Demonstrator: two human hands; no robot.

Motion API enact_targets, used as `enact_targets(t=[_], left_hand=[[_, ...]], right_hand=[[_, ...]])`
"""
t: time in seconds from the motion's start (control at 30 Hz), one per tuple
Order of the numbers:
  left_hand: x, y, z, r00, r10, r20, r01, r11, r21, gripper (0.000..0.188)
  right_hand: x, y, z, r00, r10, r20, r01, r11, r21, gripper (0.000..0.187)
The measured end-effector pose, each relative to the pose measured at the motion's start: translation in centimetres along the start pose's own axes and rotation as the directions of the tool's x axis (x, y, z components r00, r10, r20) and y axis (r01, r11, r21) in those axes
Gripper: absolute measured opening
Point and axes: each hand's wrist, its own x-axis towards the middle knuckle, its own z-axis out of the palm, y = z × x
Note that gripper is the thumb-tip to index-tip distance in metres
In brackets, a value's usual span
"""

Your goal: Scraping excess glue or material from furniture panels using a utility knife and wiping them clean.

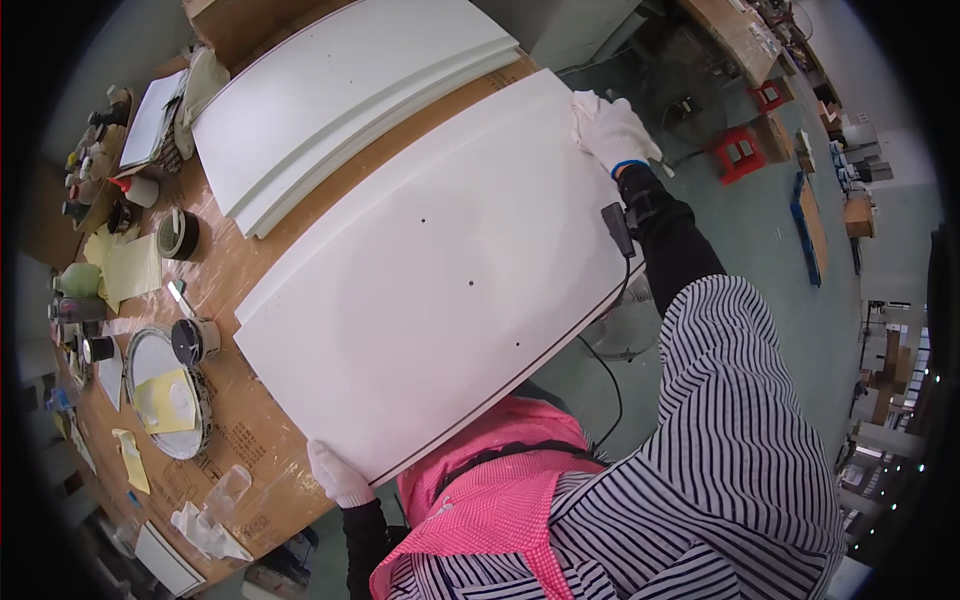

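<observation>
A large white panel (430,270) with a curved far edge and a few small dark holes lies in front of me on the table. My left hand (338,475), in a white glove, is closed on the panel's near left corner; some of its fingers are hidden. At the far right end of the panel, my right hand (615,135), also gloved in white, presses a crumpled white cloth (583,112) against the edge. A blue band shows at that glove's cuff, and a small dark device (617,230) with a cable hangs by the wrist.
Behind the panel lies a stack of similar white panels (350,95). To the left are a dark-lidded tub (195,341), a round open can (178,234), a stained tray (203,440), yellow paper (132,265) and a clear plastic cup (228,490). Red stools (739,155) stand on the floor at right.
</observation>
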Motion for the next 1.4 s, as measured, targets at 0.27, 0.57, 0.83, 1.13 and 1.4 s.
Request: enact_targets(t=[0.27, 0.57, 0.83, 1.13, 1.4], left_hand=[[0.8, -1.8, 0.6, 0.999, 0.020, -0.042, -0.019, 1.000, 0.018, 0.056], [1.5, 0.4, -0.3, 0.997, -0.083, 0.010, 0.083, 0.994, -0.072, 0.059], [0.7, -0.5, -4.3, 0.948, -0.289, 0.133, 0.315, 0.909, -0.273, 0.038], [10.5, -5.1, -8.4, 0.918, 0.206, -0.339, -0.129, 0.963, 0.235, 0.055], [18.6, 3.6, -0.2, 0.972, 0.220, -0.081, -0.061, 0.571, 0.819, 0.060]], right_hand=[[-15.0, 4.4, 4.4, 0.916, -0.225, -0.332, 0.269, 0.958, 0.095, 0.051], [-33.3, -16.6, -4.2, 0.432, -0.876, 0.213, 0.628, 0.462, 0.626, 0.020], [-35.6, -15.4, 1.5, 0.375, -0.794, -0.479, 0.927, 0.308, 0.215, 0.032], [-33.6, -16.9, 1.4, 0.581, -0.729, -0.361, 0.812, 0.553, 0.190, 0.051], [-34.6, -18.5, 2.6, 0.472, -0.729, -0.496, 0.880, 0.427, 0.209, 0.051]])
